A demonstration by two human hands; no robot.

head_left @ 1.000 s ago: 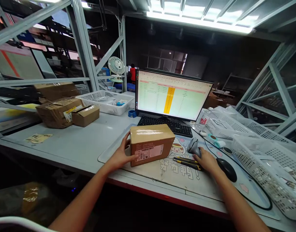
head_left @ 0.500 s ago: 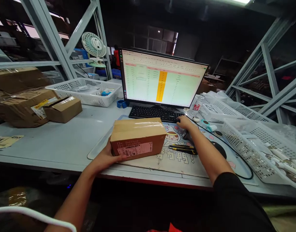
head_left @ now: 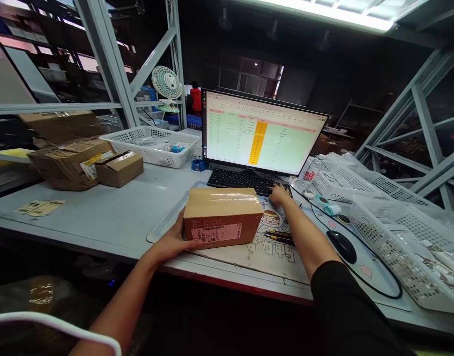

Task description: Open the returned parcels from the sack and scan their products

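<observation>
Hands apart, we clamp our left hand (head_left: 175, 240) on the left end of the near carton (head_left: 223, 217) and spread our right hand (head_left: 280, 194) over the far keyboard (head_left: 236, 180).

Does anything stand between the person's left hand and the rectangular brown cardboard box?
Nothing visible: the left hand touches the rectangular brown cardboard box directly, at its left end.

Pale fan (head_left: 166, 82), white basket (head_left: 167, 159), blue tape (head_left: 199, 167)
</observation>
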